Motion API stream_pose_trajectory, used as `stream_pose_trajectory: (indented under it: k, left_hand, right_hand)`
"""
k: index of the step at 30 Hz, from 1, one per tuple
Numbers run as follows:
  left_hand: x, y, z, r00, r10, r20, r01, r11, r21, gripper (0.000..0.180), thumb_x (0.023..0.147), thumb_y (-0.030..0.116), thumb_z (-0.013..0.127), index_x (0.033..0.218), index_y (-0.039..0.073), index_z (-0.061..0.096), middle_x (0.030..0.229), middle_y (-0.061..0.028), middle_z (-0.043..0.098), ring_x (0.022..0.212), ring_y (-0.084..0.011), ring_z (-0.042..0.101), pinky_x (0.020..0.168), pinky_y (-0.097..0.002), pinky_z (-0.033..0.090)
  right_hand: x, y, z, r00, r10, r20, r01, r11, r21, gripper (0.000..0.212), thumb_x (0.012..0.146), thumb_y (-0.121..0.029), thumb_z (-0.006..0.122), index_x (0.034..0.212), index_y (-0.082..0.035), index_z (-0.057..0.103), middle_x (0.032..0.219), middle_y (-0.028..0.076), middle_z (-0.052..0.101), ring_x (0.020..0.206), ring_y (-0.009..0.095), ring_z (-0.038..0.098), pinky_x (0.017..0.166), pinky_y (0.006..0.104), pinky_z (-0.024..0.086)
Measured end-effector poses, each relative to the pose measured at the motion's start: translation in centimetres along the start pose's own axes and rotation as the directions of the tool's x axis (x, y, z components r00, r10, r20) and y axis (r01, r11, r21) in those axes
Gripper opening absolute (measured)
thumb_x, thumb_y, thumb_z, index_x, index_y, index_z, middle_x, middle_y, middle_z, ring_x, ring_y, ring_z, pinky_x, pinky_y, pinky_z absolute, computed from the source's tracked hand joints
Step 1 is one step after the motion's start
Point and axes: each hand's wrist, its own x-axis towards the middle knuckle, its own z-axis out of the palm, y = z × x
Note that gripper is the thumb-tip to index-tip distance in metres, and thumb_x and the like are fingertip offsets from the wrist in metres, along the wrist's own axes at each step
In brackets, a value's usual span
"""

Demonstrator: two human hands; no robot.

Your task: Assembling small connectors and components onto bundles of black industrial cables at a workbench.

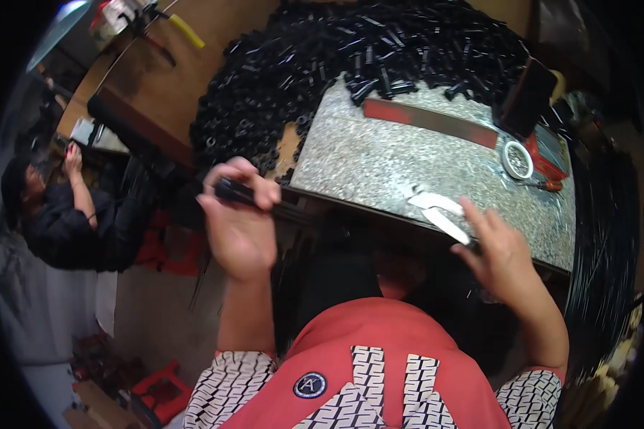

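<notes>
My left hand is raised off the left end of the stone-topped bench, its fingers curled around a short black tube-like piece. Motion smears the fingertips a little. Over the bench's near edge, my right hand grips a pliers-like hand tool. Two pale arms of the tool spread from a small head, which points away to the left, and run back to my thumb and forefinger. The head is too blurred to tell whether it is a cutter or pliers.
A large heap of black tubular parts covers the far and left side. On the bench lie a reddish flat bar, a small white bowl, a red tray and a screwdriver. Another person sits at left.
</notes>
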Motion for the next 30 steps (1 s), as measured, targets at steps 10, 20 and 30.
stream_pose_trajectory:
  k: [10,20,30]
  left_hand:
    - [2.8,20.0,-1.5,0.906,0.354,0.232,-0.389,0.912,0.131,0.063,0.087,0.052,0.059,0.110,-0.006,0.050,0.093,-0.0047,0.045,0.072,-0.0115,0.046,0.072,-0.0293,0.039]
    - [-2.0,3.9,-6.5,0.896,-0.426,-0.121,0.406,0.680,0.611,0.036,0.094,0.032,0.058,0.099,-0.004,0.056,0.090,-0.0132,0.062,0.049,-0.0109,0.050,0.044,-0.0217,0.038]
    - [-8.5,-8.2,-18.0,0.698,-0.705,-0.125,0.052,-0.124,0.991,0.045,0.081,0.018,0.073,0.117,-0.004,0.058,0.107,-0.0176,0.065,0.099,-0.0304,0.062,0.089,-0.0360,0.047]
  right_hand:
    - [1.5,5.6,3.9,0.981,0.108,-0.161,-0.139,0.972,-0.189,0.063,0.081,-0.016,0.069,0.137,-0.005,0.042,0.109,0.019,0.052,0.099,0.036,0.053,0.085,0.0421,0.044]
    - [0.5,5.9,3.3,0.960,0.021,-0.278,-0.081,0.975,-0.207,0.058,0.073,-0.011,0.073,0.127,-0.003,0.053,0.117,0.019,0.052,0.106,0.036,0.051,0.091,0.0424,0.042]
    - [-6.1,7.8,0.9,0.924,0.189,-0.331,-0.261,0.947,-0.189,0.054,0.081,-0.023,0.070,0.126,-0.002,0.051,0.114,0.017,0.051,0.108,0.034,0.049,0.091,0.0425,0.043]
